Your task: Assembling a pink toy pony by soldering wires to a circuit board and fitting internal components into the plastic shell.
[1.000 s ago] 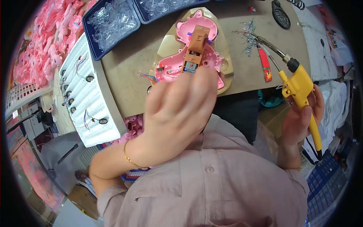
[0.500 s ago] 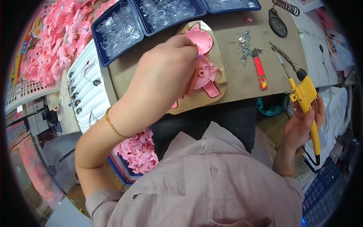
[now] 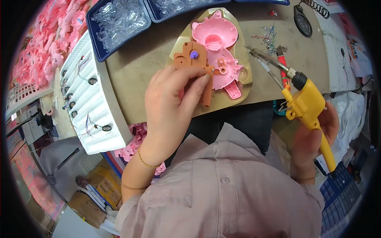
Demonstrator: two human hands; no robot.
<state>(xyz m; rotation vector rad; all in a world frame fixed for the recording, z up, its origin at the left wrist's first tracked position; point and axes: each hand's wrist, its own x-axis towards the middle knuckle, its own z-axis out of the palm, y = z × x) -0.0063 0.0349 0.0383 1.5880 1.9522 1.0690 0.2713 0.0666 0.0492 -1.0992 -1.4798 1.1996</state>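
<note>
A pink animal-shaped plastic shell (image 3: 222, 31) lies hollow side up in a tan moulded fixture (image 3: 245, 75). On its left side sits an orange-brown plastic block (image 3: 183, 61) with a purple knob (image 3: 194, 54). My left hand (image 3: 168, 97) reaches over that block, thumb and forefinger pinched together at its right edge. A tiny metallic glint shows by the fingertips; what they pinch is too small to name. In my right hand (image 3: 330, 119) is a yellow soldering gun (image 3: 311, 99), its tip pointing up and left, just right of the fixture and apart from it.
Blue trays (image 3: 107, 45) of clear plastic parts line the back. Small wired speakers lie on a white ridged sheet (image 3: 113, 137) at left, below heaped pink parts (image 3: 47, 51). A red utility knife (image 3: 282, 63), loose metal bits (image 3: 270, 39) and a black oval stand (image 3: 303, 22) are at right.
My left hand has drawn back toward me from over the shell, uncovering the orange-brown block and the purple knob. The soldering gun has moved left, toward the fixture.
</note>
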